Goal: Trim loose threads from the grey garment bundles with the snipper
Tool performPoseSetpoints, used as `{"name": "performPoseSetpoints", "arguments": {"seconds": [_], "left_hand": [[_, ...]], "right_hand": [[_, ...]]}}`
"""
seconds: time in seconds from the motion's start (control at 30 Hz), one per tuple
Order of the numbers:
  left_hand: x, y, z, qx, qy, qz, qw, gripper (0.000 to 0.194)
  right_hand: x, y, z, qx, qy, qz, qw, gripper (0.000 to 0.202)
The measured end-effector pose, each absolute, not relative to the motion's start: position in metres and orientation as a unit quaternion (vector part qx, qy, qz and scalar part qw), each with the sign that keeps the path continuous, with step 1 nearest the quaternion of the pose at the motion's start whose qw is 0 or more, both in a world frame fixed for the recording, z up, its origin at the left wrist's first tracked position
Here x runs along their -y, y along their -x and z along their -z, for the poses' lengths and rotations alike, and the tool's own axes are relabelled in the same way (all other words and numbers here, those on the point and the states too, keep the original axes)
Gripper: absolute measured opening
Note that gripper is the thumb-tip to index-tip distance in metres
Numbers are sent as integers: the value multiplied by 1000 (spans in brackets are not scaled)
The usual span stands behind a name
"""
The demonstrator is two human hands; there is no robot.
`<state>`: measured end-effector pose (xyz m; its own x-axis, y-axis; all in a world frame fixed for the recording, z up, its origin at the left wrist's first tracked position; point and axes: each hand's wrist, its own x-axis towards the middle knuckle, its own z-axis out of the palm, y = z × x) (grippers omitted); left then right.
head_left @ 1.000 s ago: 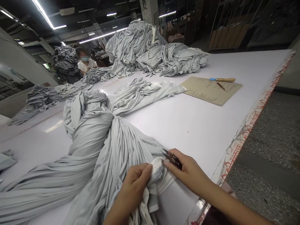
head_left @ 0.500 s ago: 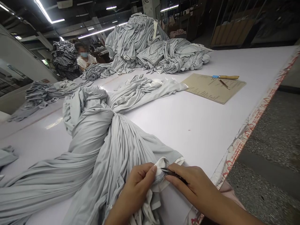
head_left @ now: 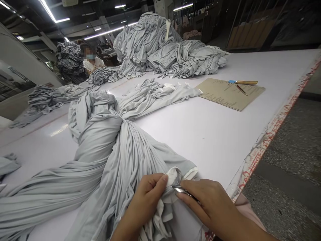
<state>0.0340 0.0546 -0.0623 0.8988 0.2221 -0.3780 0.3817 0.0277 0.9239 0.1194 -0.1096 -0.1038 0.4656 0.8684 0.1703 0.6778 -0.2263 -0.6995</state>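
Note:
A bundle of light grey fabric (head_left: 100, 140), drawn together near its middle, spreads over the white table. My left hand (head_left: 147, 197) pinches a white-edged end of this fabric between thumb and fingers. Small metal snips (head_left: 184, 191) are in my right hand (head_left: 207, 199), their blades pointing left. The blade tips lie at the fabric edge, just right of my left thumb. Whether the blades touch the cloth is hard to tell.
A large grey garment heap (head_left: 150, 43) stands at the back. Brown card sheets (head_left: 225, 95) bear a blue-and-wood tool (head_left: 243, 82) and a pen (head_left: 241, 89). A masked person (head_left: 91, 62) is at the far left. The table's taped edge (head_left: 260, 147) runs along the right.
The snips have tilted slightly and their blades catch more light, with the tips a little lower on the cloth. Both hands keep nearly the same places and holds.

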Motion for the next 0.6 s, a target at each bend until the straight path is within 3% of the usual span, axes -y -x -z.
{"name": "performPoseSetpoints", "arguments": {"seconds": [0.3, 0.37, 0.5, 0.6], "left_hand": [[-58, -36, 65, -247, -666, 72, 700, 42], [-56, -35, 63, -246, -733, 59, 632, 33], [-46, -38, 49, -227, -916, -80, 321, 24], [-34, -53, 40, -122, -955, -74, 260, 24]], "right_hand": [[106, -117, 102, 500, 760, -167, 379, 31], [106, -122, 102, 471, 761, -194, 401, 29], [116, -144, 102, 368, 774, -220, 467, 25], [127, -159, 103, 292, 776, -208, 519, 28]]}}
